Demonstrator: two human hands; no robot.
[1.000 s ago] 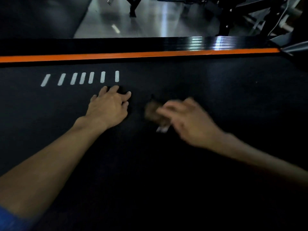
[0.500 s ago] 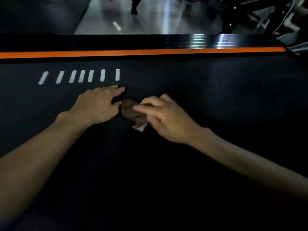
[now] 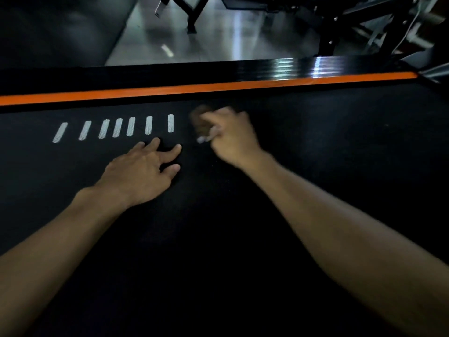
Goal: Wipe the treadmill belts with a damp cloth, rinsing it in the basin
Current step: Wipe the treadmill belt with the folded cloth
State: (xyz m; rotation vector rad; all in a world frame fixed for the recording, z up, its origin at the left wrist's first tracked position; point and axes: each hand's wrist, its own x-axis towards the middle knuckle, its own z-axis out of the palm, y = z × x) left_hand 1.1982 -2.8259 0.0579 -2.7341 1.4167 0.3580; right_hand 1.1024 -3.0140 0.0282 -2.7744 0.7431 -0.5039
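The treadmill belt [image 3: 315,166] is a wide, matte black sheet with a fine grainy texture, edged at its far side by a flat orange stripe [image 3: 218,87] and a glossy black side rail [image 3: 218,70] that catches streaks of light. A row of seven small white rounded bars [image 3: 117,127], finely hatched, is printed on the belt. The left hand [image 3: 143,170] lies flat on the belt just below those bars, fingers spread and straight. The right hand [image 3: 229,135], motion-blurred, is curled around a small bunched brown cloth [image 3: 200,117] with a pale edge, held on the belt just right of the bars and near the orange stripe.
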